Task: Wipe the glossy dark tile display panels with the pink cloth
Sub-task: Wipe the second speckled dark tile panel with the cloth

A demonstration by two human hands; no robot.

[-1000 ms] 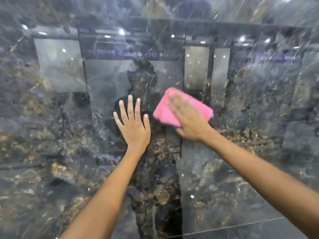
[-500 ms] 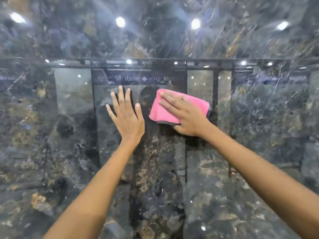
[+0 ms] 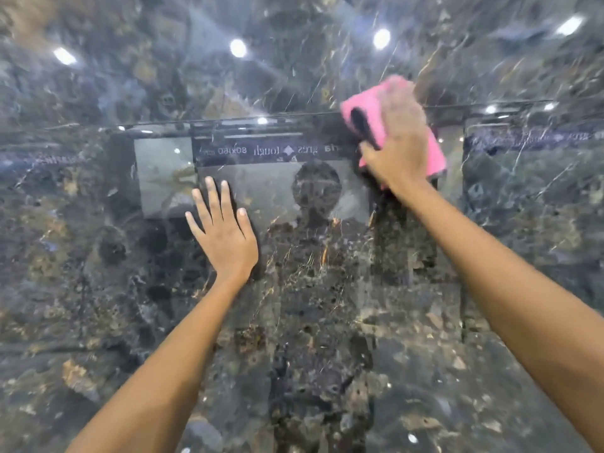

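Observation:
A glossy dark marbled tile panel (image 3: 114, 315) fills the whole view, upright in front of me. My right hand (image 3: 400, 148) presses a folded pink cloth (image 3: 366, 109) flat against the panel at the upper right, across a thin horizontal seam (image 3: 228, 119); the hand is blurred with motion and covers most of the cloth. My left hand (image 3: 225, 233) lies flat on the panel left of centre, fingers straight and spread, holding nothing.
The polished surface mirrors ceiling lights (image 3: 238, 48), a reversed sign strip (image 3: 271, 150) and the dark outline of a person (image 3: 315, 188). Another panel (image 3: 294, 60) continues above the seam. No other objects are in front of the tiles.
My right hand has slid the pink cloth up and to the right, onto the seam. My left hand stays flat on the panel. The view has tilted upward.

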